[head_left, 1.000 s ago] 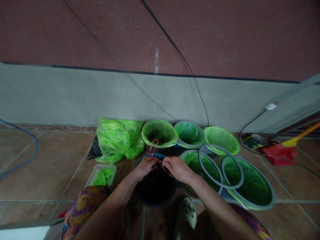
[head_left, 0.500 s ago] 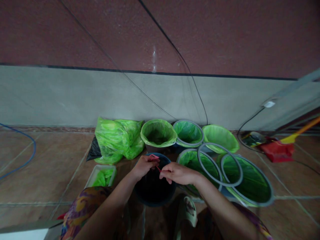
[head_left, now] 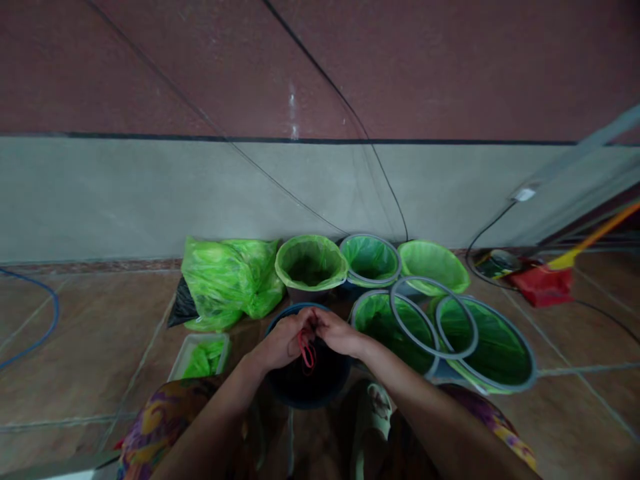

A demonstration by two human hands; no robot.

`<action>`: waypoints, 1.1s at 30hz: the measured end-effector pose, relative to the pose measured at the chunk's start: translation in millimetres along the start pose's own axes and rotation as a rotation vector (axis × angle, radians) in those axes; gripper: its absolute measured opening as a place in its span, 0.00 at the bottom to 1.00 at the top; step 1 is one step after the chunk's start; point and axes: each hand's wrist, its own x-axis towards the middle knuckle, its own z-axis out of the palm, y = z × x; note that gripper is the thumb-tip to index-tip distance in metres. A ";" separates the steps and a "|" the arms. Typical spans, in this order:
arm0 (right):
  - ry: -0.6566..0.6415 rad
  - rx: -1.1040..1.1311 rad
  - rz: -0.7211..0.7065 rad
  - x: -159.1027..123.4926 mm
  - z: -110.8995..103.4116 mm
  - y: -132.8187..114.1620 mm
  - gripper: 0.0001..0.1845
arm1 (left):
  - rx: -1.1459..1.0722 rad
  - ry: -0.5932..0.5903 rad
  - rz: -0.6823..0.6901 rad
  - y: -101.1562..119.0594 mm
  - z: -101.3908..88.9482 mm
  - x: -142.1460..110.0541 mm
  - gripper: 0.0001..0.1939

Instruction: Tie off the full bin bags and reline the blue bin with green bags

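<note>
Over a dark bin (head_left: pixel 305 393) with a blue rim, both of my hands meet at the fingertips. My left hand (head_left: pixel 280 343) is closed on a thin red string (head_left: pixel 308 355), whose loop dangles below the fingers. My right hand (head_left: pixel 340 333) is pinched against the left fingertips. Whether it grips the string's other end is hidden by the fingers. The bin's inside is too dark to make out.
Several bins lined with green bags, such as one behind (head_left: pixel 310 280), stand ahead and right. A loose grey ring (head_left: pixel 395 303) lies across two. A full green bag (head_left: pixel 230 280), a white tray (head_left: pixel 176 367) with green plastic, and a red dustpan (head_left: pixel 545 287) are around.
My hands have come together, the right moving left to meet the left. The red string now hangs as a loop below my left hand. The view has shifted slightly.
</note>
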 end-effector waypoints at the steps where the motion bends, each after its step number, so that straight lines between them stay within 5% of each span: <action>1: -0.006 0.001 0.018 1.4 0.1 2.8 0.20 | 0.009 0.008 0.003 -1.9 0.6 -0.2 0.07; 8: -0.087 -0.054 0.083 4.4 -6.0 -7.2 0.17 | 0.128 0.093 -0.060 -13.1 6.5 -2.2 0.12; 15: 0.065 0.038 0.353 2.0 -1.1 -17.3 0.15 | 0.308 0.184 -0.109 -20.8 22.6 -4.6 0.22; 19: 0.096 0.236 0.423 0.7 -0.7 -15.1 0.16 | 0.353 0.270 -0.138 -24.1 32.6 -6.4 0.18; 26: -0.043 0.419 0.384 -6.0 -10.9 -18.0 0.11 | 0.258 0.458 -0.167 -18.6 34.7 -4.0 0.08; 29: -0.006 0.244 0.363 -5.9 -11.4 -18.9 0.09 | 0.174 0.446 -0.172 -17.4 33.8 -1.5 0.07; 33: 0.205 -0.333 0.136 -6.0 -10.9 -25.6 0.09 | 0.097 0.444 -0.165 -19.9 35.1 1.5 0.07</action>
